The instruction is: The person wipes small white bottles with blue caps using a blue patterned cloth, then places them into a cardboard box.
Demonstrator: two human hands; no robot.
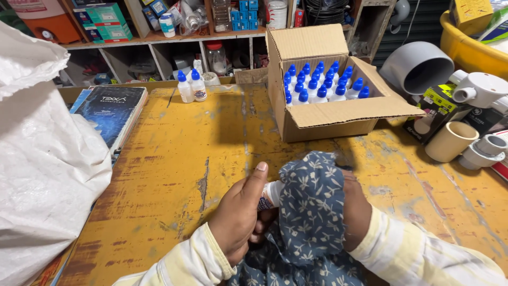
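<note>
Fingers of the left hand (241, 212) wrap one small white bottle (271, 194) at the near middle of the yellow table (180, 159), while the right hand (353, 209), fingers hidden, presses a blue flowered cloth (312, 206) over its top. Beyond, an open brown cardboard box (328, 114) holds about twenty blue-capped bottles (323, 85). Two more bottles (191, 87) stand far left, beside a dark book (114, 108).

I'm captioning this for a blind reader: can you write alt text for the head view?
Left hand grips a small white bottle while the right hand rubs it with a blue floral cloth. Behind, on the worn yellow table, stands an open cardboard box of blue-capped bottles.
</note>
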